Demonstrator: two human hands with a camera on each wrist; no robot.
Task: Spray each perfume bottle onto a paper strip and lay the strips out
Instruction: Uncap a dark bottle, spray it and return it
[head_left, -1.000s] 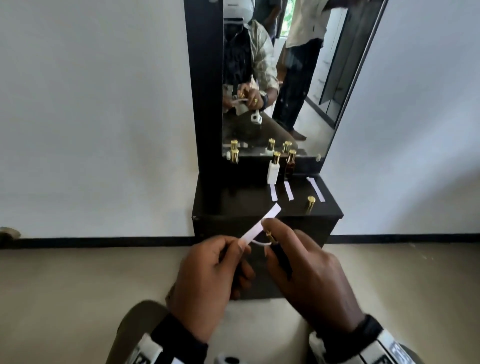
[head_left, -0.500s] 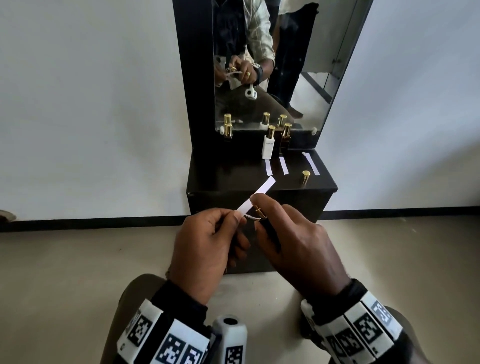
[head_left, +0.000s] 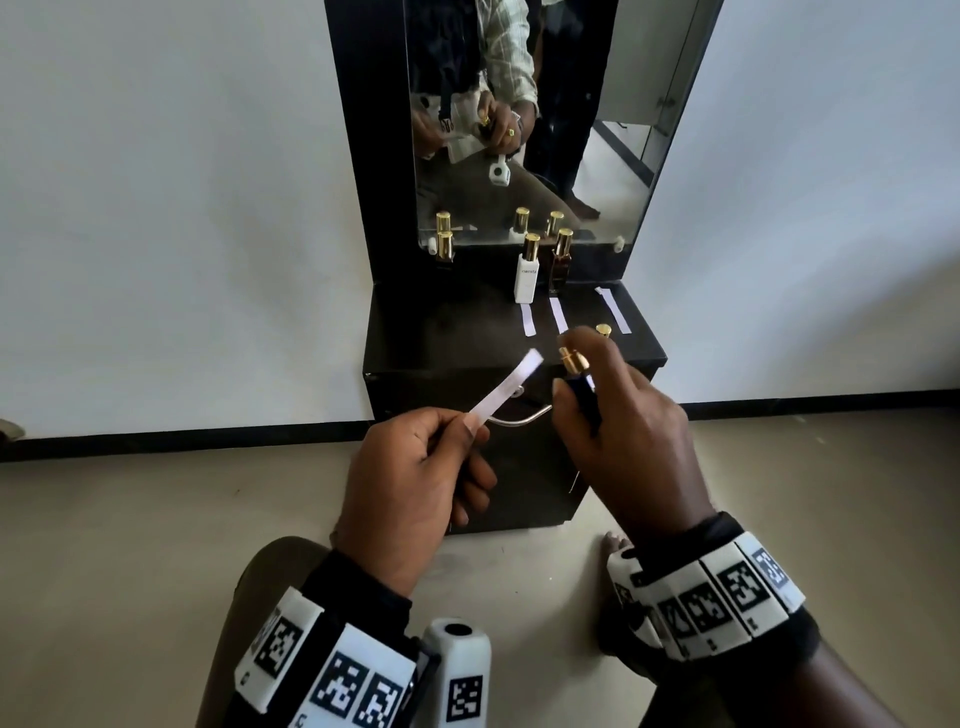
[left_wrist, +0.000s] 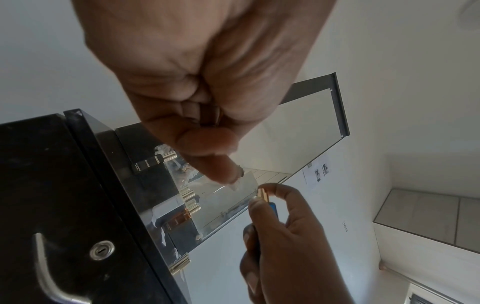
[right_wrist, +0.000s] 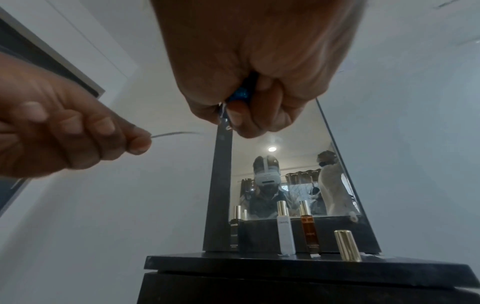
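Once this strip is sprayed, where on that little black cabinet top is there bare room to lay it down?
The cabinet top is bare on its left half, from the black bottle forward to the front edge, left of the three laid strips. The right half is crowded: white bottle, amber bottle, strips and the loose gold cap. A narrow gap lies between the middle and right strips.

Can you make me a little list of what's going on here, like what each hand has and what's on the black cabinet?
left hand: pinches one end of a white paper strip
right hand: grips an uncapped blue perfume bottle, gold nozzle beside the strip's free end
cabinet top: white perfume bottle, amber perfume bottle, black perfume bottle, loose gold cap
strips laid out: three
behind: mirror
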